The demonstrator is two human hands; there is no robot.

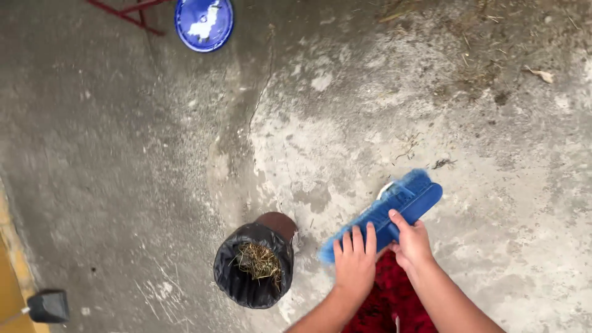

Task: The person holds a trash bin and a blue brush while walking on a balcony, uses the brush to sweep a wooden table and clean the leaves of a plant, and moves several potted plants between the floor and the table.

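A blue broom head (394, 209) with blue bristles lies slanted over the concrete floor. My left hand (356, 262) presses flat on its lower end, fingers spread over the bristles. My right hand (410, 243) grips the broom head's block from the right, thumb on top. Left of my hands stands a small bin lined with a black bag (254, 266), holding dry grass and straw. Red cloth shows between my forearms.
A blue round lid (204, 22) lies at the top by a red metal frame (126, 12). A dark dustpan-like object (48, 306) sits at the lower left near a yellow edge. Dry leaf (541, 74) and straw bits scatter at the upper right.
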